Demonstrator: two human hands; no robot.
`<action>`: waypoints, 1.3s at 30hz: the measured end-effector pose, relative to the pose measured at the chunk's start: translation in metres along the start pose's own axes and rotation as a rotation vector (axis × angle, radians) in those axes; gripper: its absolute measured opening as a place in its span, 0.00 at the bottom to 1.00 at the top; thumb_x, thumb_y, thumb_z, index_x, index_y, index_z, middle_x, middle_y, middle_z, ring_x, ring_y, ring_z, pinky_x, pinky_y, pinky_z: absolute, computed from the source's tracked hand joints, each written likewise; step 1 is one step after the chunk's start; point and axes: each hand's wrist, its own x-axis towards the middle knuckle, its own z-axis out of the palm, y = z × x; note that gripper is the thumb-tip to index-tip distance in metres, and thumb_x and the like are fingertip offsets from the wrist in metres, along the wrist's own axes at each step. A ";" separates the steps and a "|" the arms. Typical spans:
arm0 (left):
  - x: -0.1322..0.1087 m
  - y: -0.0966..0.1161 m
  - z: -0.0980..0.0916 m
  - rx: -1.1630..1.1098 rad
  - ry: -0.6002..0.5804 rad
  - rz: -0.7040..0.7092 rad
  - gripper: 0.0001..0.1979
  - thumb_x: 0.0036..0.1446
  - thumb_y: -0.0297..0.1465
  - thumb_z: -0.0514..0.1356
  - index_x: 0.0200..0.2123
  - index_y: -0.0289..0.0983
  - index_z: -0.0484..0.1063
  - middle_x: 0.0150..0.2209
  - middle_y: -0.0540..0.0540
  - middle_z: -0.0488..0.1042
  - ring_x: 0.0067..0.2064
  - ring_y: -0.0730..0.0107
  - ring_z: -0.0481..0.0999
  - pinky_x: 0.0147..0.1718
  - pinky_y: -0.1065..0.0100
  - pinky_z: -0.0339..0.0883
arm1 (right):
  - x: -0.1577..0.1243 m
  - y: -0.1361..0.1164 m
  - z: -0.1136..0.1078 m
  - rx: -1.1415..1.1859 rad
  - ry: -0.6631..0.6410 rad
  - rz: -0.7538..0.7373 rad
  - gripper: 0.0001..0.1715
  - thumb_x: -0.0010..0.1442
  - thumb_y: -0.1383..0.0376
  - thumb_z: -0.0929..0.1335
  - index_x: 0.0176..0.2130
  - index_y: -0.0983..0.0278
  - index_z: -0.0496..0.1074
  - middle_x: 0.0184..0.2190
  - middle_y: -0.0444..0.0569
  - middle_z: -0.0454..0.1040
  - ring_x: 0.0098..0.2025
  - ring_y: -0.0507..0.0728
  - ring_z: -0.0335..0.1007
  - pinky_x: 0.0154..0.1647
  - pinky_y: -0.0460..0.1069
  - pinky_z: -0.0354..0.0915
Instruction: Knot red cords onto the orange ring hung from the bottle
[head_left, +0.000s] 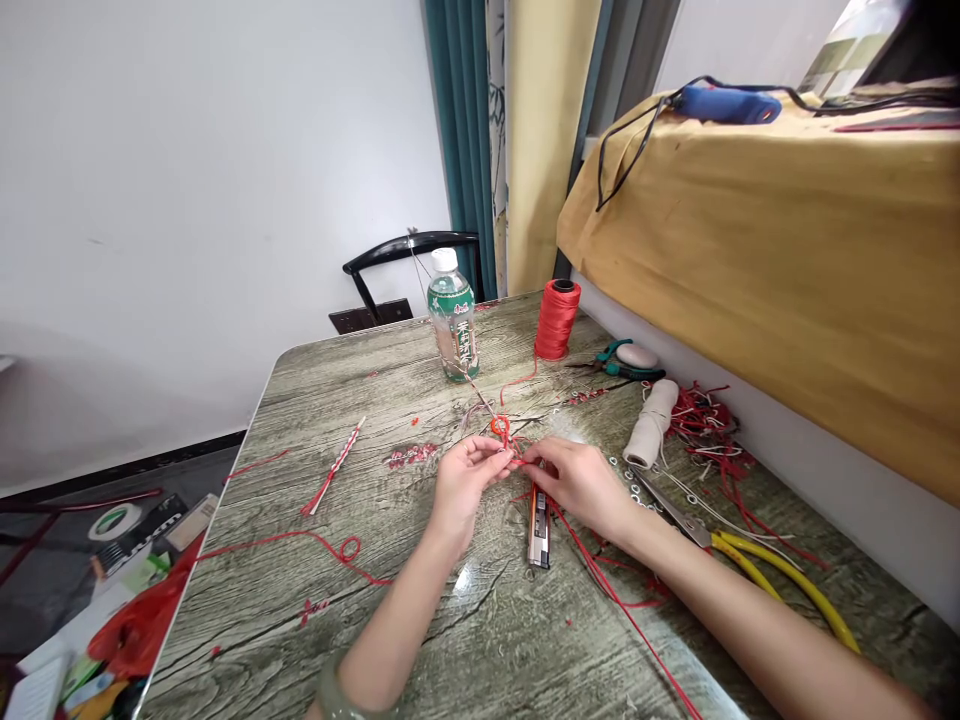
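Near the middle of the table, my left hand [469, 480] pinches red cord [505, 440] between thumb and forefinger. Close beside it my right hand [574, 480] has its fingertips closed on the same cord. A small orange-red ring [500, 426] sits just beyond the fingertips, where a taut string runs up toward the bottle. Long red cord ends [611, 590] trail from under my right hand to the table's front edge. Below my hands lies a small dark, narrow box [538, 530]. The exact knot between the fingers is too small to make out.
A drink bottle [454, 320] and a red thread spool [559, 318] stand at the back. To the right lie pliers [619, 362], a white cord roll [651, 425], tangled scraps [705, 425] and yellow-handled scissors [739, 550]. A braided red-and-white piece [335, 468] lies left.
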 end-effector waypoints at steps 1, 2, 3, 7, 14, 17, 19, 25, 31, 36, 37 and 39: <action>0.000 0.000 0.000 -0.003 -0.005 -0.001 0.11 0.40 0.29 0.64 0.29 0.33 0.66 0.27 0.48 0.73 0.29 0.74 0.73 0.32 0.72 0.65 | 0.001 0.001 0.000 0.026 0.000 0.005 0.09 0.56 0.65 0.62 0.33 0.63 0.70 0.30 0.48 0.72 0.30 0.53 0.66 0.31 0.46 0.59; 0.000 0.000 -0.001 -0.003 -0.006 0.000 0.11 0.40 0.29 0.64 0.29 0.33 0.66 0.27 0.48 0.73 0.30 0.74 0.73 0.32 0.72 0.65 | 0.001 0.001 0.000 0.059 0.001 0.011 0.10 0.56 0.65 0.61 0.33 0.63 0.71 0.30 0.48 0.73 0.31 0.54 0.67 0.31 0.47 0.59; 0.000 -0.001 -0.001 0.001 -0.003 0.005 0.11 0.40 0.29 0.64 0.29 0.33 0.66 0.27 0.48 0.73 0.30 0.74 0.73 0.32 0.72 0.65 | 0.002 0.002 -0.001 0.098 0.001 0.018 0.11 0.56 0.64 0.61 0.34 0.63 0.72 0.30 0.48 0.73 0.30 0.54 0.67 0.31 0.47 0.59; 0.002 -0.002 -0.002 0.048 0.028 0.028 0.12 0.39 0.30 0.64 0.29 0.33 0.67 0.26 0.48 0.73 0.29 0.74 0.73 0.31 0.72 0.65 | 0.004 0.005 -0.004 0.234 -0.017 0.077 0.15 0.57 0.60 0.60 0.35 0.62 0.73 0.23 0.45 0.72 0.23 0.52 0.65 0.25 0.46 0.58; 0.001 -0.001 -0.002 0.070 0.061 0.040 0.12 0.40 0.30 0.64 0.29 0.34 0.67 0.25 0.51 0.72 0.27 0.76 0.72 0.29 0.74 0.63 | 0.006 0.008 -0.007 0.325 -0.043 0.217 0.18 0.56 0.56 0.60 0.30 0.64 0.73 0.17 0.43 0.67 0.18 0.49 0.58 0.20 0.44 0.52; 0.000 0.000 -0.002 0.063 0.074 0.044 0.11 0.39 0.30 0.64 0.28 0.34 0.67 0.25 0.51 0.72 0.27 0.76 0.71 0.29 0.73 0.63 | 0.007 0.008 -0.007 0.483 -0.043 0.271 0.15 0.55 0.58 0.62 0.29 0.65 0.71 0.18 0.43 0.67 0.19 0.48 0.58 0.19 0.43 0.53; 0.000 0.001 -0.002 0.056 0.078 0.049 0.11 0.39 0.30 0.64 0.28 0.34 0.67 0.25 0.50 0.72 0.28 0.75 0.72 0.30 0.73 0.63 | 0.008 0.008 -0.007 0.668 -0.039 0.336 0.11 0.52 0.60 0.64 0.30 0.66 0.69 0.21 0.44 0.69 0.19 0.48 0.58 0.18 0.43 0.54; -0.002 0.003 0.000 0.046 0.003 0.074 0.10 0.40 0.30 0.64 0.28 0.34 0.67 0.25 0.50 0.72 0.29 0.72 0.74 0.29 0.73 0.63 | 0.009 0.008 -0.008 1.064 -0.047 0.413 0.12 0.49 0.63 0.67 0.33 0.68 0.68 0.29 0.49 0.73 0.22 0.46 0.64 0.20 0.42 0.60; -0.003 0.002 0.001 0.079 -0.051 0.065 0.09 0.42 0.30 0.63 0.30 0.33 0.70 0.27 0.49 0.73 0.27 0.74 0.73 0.29 0.73 0.63 | 0.008 0.005 -0.007 1.031 -0.095 0.410 0.16 0.52 0.57 0.65 0.35 0.67 0.68 0.17 0.43 0.70 0.16 0.46 0.62 0.15 0.40 0.56; -0.003 0.002 0.000 0.042 -0.055 0.060 0.10 0.44 0.30 0.62 0.33 0.34 0.71 0.30 0.47 0.74 0.29 0.75 0.72 0.31 0.73 0.64 | 0.007 0.002 -0.010 0.927 -0.014 0.358 0.16 0.53 0.56 0.64 0.35 0.66 0.69 0.22 0.46 0.72 0.15 0.46 0.59 0.13 0.41 0.51; -0.003 0.003 -0.001 0.024 -0.054 0.060 0.10 0.45 0.31 0.61 0.34 0.34 0.71 0.31 0.47 0.74 0.30 0.75 0.72 0.31 0.73 0.64 | 0.007 0.002 -0.011 0.899 0.034 0.340 0.15 0.52 0.57 0.64 0.34 0.66 0.70 0.25 0.47 0.73 0.17 0.46 0.58 0.13 0.41 0.51; -0.005 0.005 -0.001 -0.009 -0.052 0.063 0.10 0.46 0.32 0.60 0.34 0.35 0.71 0.30 0.48 0.72 0.30 0.75 0.71 0.31 0.73 0.64 | 0.007 0.002 -0.013 0.858 0.112 0.321 0.13 0.51 0.59 0.65 0.31 0.66 0.72 0.27 0.46 0.72 0.19 0.46 0.58 0.15 0.41 0.51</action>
